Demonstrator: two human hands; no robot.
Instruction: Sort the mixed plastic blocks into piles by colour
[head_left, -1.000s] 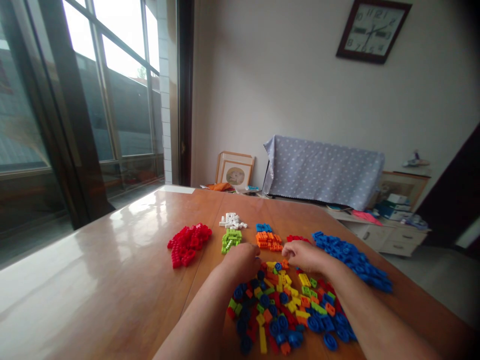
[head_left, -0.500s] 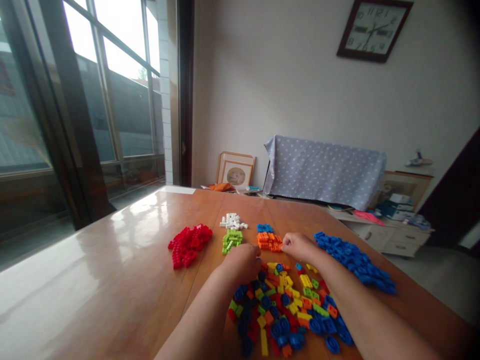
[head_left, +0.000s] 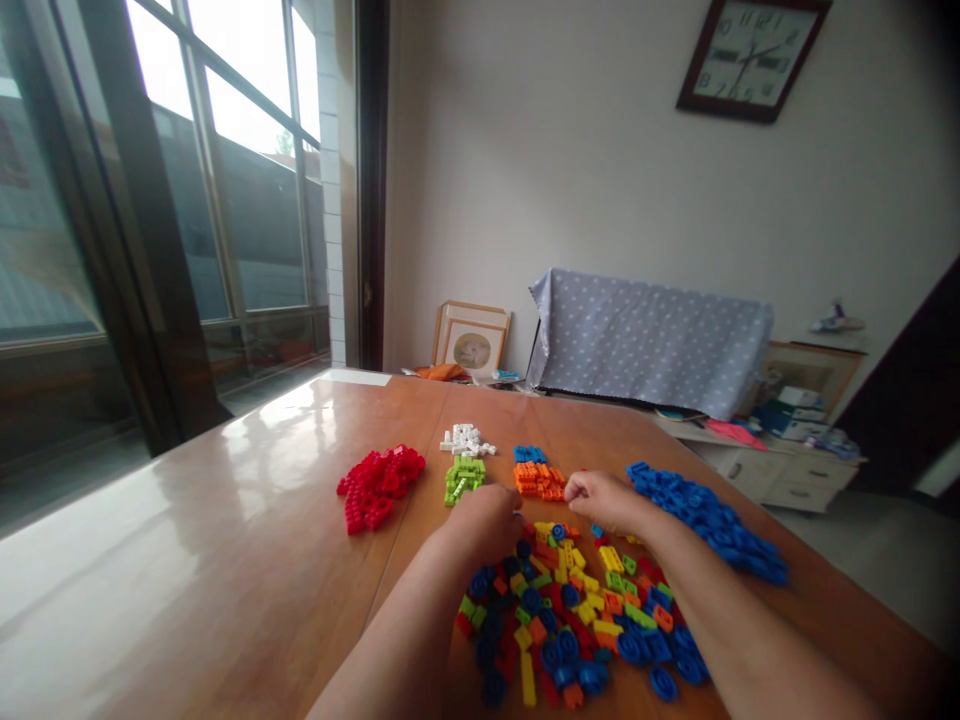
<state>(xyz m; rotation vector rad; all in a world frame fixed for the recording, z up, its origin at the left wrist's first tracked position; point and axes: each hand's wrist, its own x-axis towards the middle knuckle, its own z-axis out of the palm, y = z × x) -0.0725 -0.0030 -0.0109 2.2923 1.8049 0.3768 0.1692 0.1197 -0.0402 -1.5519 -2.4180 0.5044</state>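
My left hand is curled, palm down, just in front of the lime-green bricks. Its fingers point toward the orange bricks, and whatever it holds is hidden. My right hand is closed with fingertips pinched, at the right side of the orange bricks. I cannot make out what is in that pinch. A mixed pile of toy building bricks in yellow, red, green, orange and blue lies between my forearms, partly covered by them.
Red bricks are heaped at left. White bricks lie behind the green ones, and a few light-blue bricks behind the orange. Dark blue bricks form a long heap at right on the wooden table.
My right hand and forearm have shifted slightly nearer to me, covering more of the yellow bricks beside them. The left hand stays almost in place. The brick groups look the same.
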